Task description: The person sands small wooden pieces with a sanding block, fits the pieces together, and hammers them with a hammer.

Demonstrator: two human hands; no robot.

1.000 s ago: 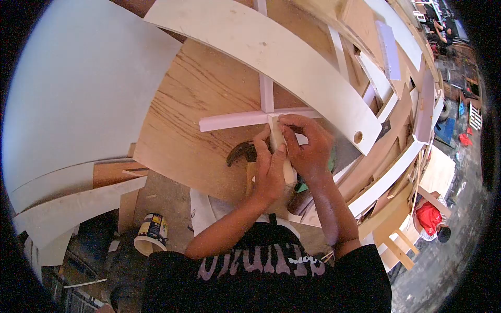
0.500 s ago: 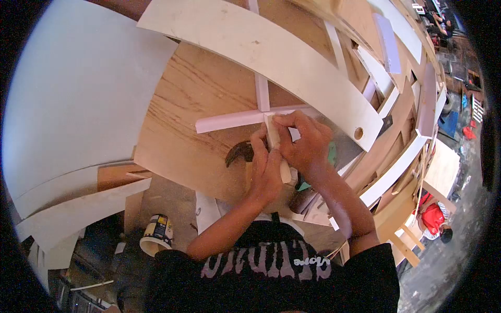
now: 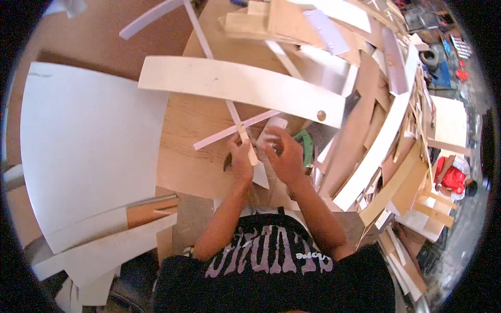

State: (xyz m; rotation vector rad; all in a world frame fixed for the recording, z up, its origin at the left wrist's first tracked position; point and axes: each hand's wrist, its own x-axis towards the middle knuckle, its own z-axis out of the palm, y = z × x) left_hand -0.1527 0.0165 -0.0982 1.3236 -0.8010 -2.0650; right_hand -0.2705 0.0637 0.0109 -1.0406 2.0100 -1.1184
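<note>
My left hand [image 3: 241,160] is closed around a short wooden stick [image 3: 247,146], whose upper end meets the crossing of pale pink wooden strips [image 3: 214,136]. Just to its right, my right hand [image 3: 286,156] is raised with fingers bent and apart; nothing shows clearly between them. A dark bit of the hammer head [image 3: 228,161] peeks out left of my left hand, the rest being hidden. Beyond my right hand lies a green handle [image 3: 304,147]. A white piece [image 3: 261,176] sits between my wrists.
A long curved board [image 3: 235,86] with a hole spans the brown plywood [image 3: 177,141]. On the left leans a large white panel [image 3: 94,156]. Offcuts [image 3: 365,120] are heaped on the right. A person in red [image 3: 451,175] is at far right.
The view has shifted, showing more at the top left. My right hand has let go of the stick and drawn away to the right; my left hand still holds it.
</note>
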